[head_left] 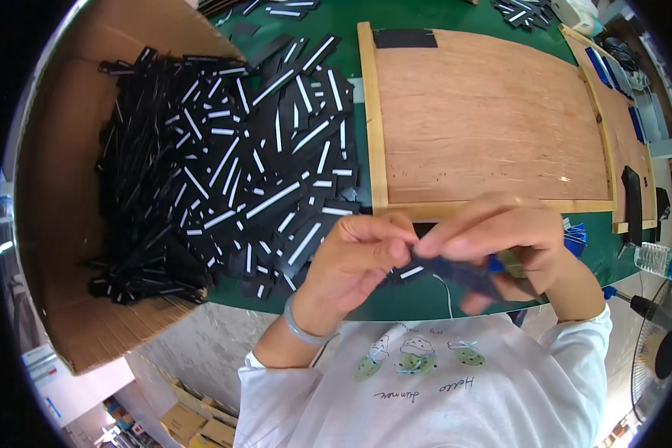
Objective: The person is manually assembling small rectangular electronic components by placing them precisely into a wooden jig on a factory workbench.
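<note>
My left hand [351, 261], with a pale bracelet at its wrist, pinches the end of a dark, flat strip [464, 275] between thumb and fingers. Close beside it, my right hand [511, 235] is curled over the same strip, which hangs blurred beneath its fingers. Something blue and olive shows in the right palm, too covered to name. Both hands are just in front of the wooden tray's near edge. To their left lies a heap of black pieces [287, 179], many with white stripes, spilling out of a cardboard box [71, 187].
A shallow wooden tray [493, 119] with a black piece [405, 38] in its far left corner sits on the green table [306, 305]. A second wooden tray [626, 149] stands at the right. Beyond are a clear plastic container [655, 260] and a fan [661, 358].
</note>
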{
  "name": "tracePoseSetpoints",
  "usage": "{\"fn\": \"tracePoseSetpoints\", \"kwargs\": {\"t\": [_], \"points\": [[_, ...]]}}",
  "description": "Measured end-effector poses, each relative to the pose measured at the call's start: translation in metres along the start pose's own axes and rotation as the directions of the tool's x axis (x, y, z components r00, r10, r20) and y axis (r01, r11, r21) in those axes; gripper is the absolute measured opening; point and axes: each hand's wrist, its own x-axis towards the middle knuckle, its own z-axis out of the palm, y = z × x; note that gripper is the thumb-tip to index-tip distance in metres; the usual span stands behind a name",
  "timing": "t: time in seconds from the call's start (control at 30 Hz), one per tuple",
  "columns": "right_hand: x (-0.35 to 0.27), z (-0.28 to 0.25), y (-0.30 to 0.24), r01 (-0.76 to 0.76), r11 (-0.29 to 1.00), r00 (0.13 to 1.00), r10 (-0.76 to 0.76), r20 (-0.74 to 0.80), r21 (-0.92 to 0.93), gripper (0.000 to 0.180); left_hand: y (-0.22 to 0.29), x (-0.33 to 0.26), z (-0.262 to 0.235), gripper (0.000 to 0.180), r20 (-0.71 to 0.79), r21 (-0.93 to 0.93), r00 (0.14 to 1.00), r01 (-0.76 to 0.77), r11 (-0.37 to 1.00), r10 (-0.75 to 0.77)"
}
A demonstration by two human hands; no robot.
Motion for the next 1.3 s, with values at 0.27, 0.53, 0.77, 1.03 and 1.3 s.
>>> {"fn": "tracePoseSetpoints", "kwargs": {"t": [0.27, 0.53, 0.77, 1.03, 1.3], "points": [[0.057, -0.095, 0.077, -0.401, 0.706, 0.875, 0.107, -0.472, -0.583, 0.033, 0.057, -0.021, 0.003, 0.062, 0.052, 0.995, 0.734, -0.097, 0.029, 0.677], [0.077, -0.124, 0.149, -0.347, 0.212, 0.937, 0.121, -0.328, -0.914, 0.027, 0.078, -0.037, -0.031, 0.033, 0.010, 0.882, 0.723, 0.319, -0.347, 0.690], [0.083, -0.124, 0.159, -0.356, 0.215, 0.932, 0.146, -0.331, -0.910, 0.022, 0.088, -0.040, -0.023, 0.025, 0.026, 0.935, 0.667, 0.248, -0.255, 0.745], [0.082, -0.125, 0.160, -0.364, 0.196, 0.927, 0.167, -0.335, -0.911, 0.020, 0.090, -0.044, -0.010, 0.010, -0.173, 0.939, 0.559, -0.154, 0.306, 0.811], [0.082, -0.075, 0.102, -0.362, 0.692, 0.922, 0.166, -0.351, -0.624, 0.024, 0.030, -0.008, 0.004, 0.020, -0.123, 0.496, 0.783, -0.484, 0.721, 0.610]]}}
